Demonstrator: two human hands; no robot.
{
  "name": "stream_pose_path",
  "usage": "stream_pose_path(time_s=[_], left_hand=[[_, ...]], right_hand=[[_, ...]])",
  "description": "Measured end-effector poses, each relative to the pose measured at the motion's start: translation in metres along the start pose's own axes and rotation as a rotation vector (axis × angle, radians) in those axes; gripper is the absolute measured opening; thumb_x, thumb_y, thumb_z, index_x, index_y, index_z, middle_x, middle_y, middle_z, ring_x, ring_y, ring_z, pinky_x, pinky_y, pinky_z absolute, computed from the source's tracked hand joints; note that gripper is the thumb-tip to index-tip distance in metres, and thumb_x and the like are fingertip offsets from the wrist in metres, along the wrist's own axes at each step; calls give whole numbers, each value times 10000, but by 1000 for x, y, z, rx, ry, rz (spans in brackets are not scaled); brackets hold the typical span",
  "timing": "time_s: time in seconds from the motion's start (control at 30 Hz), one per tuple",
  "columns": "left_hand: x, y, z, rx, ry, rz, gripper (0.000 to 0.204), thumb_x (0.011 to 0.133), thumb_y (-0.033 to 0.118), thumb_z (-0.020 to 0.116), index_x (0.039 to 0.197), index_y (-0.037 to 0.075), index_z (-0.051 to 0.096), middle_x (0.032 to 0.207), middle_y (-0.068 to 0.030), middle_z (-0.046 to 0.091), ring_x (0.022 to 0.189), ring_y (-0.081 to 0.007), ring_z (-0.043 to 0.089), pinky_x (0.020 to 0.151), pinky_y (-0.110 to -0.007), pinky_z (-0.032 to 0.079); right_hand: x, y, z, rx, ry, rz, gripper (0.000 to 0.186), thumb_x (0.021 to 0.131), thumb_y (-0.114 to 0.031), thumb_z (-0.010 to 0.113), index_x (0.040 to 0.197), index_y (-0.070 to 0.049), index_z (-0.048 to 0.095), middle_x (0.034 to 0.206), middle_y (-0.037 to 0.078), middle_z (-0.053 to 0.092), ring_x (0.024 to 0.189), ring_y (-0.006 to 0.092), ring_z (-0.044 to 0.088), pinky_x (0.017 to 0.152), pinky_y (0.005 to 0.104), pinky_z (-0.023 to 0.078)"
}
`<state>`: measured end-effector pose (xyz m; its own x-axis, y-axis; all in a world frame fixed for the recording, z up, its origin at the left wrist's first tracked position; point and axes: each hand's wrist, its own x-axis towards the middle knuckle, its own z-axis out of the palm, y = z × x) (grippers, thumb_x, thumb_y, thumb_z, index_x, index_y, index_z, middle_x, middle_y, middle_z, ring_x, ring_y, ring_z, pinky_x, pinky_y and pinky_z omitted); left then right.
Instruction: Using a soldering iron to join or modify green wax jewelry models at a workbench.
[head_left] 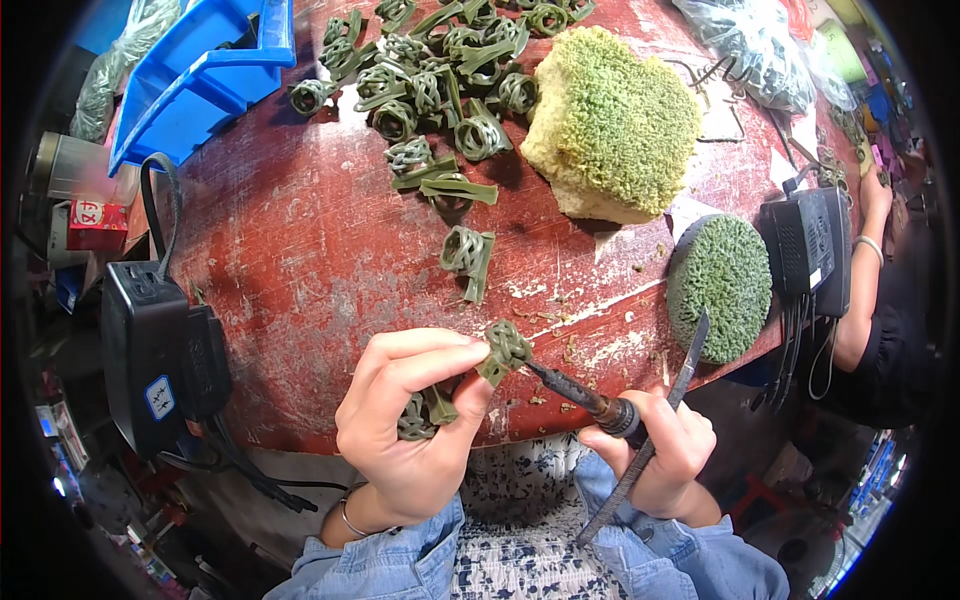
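Observation:
My left hand pinches a small dark green openwork piece, woven-looking like a wax ring model, between thumb and fingertips. A second such green piece is tucked against its palm. My right hand closes around the handle of a soldering iron, whose dark tip touches or nearly touches the pinched piece. The same hand also holds a long flat metal file, crossing the iron's handle, its upper end in front of a round green textured block. A single green piece lies beyond my left hand.
Several similar green pieces are heaped on the worn red table. A yellow-green sponge-like block sits right of them. Blue bins stand far left. Black power boxes with cables flank the table. Another person's arm shows at right.

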<state>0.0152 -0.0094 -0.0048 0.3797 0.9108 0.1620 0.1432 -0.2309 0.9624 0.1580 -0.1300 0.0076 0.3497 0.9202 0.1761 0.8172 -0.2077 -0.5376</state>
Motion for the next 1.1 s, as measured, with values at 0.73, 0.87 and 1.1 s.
stream_pose_path(time_s=[0.73, 0.87, 1.1], left_hand=[[0, 0, -1, 53, 7, 72, 281, 599, -125, 638, 849, 3, 615, 857, -113, 582, 775, -192, 584, 666, -267, 480], [0, 0, 0, 75, 10, 100, 278, 601, -123, 645, 845, 6, 616, 857, -109, 584, 776, -194, 587, 668, -267, 480], [0, 1, 0, 71, 7, 91, 279, 598, -124, 650, 841, 8, 617, 852, -104, 584, 770, -189, 588, 665, -264, 479]], right_hand=[[2, -3, -1, 36, 18, 13, 350, 608, -270, 776, 728, -20, 562, 520, 30, 483, 401, 171, 493, 380, 256, 393], [1, -1, 2, 49, 27, 10, 343, 614, -262, 774, 723, -17, 560, 519, 31, 480, 398, 175, 490, 375, 259, 390], [-2, 1, 2, 68, 58, 7, 351, 615, -277, 772, 723, -18, 561, 519, 30, 483, 401, 173, 492, 377, 256, 394]])
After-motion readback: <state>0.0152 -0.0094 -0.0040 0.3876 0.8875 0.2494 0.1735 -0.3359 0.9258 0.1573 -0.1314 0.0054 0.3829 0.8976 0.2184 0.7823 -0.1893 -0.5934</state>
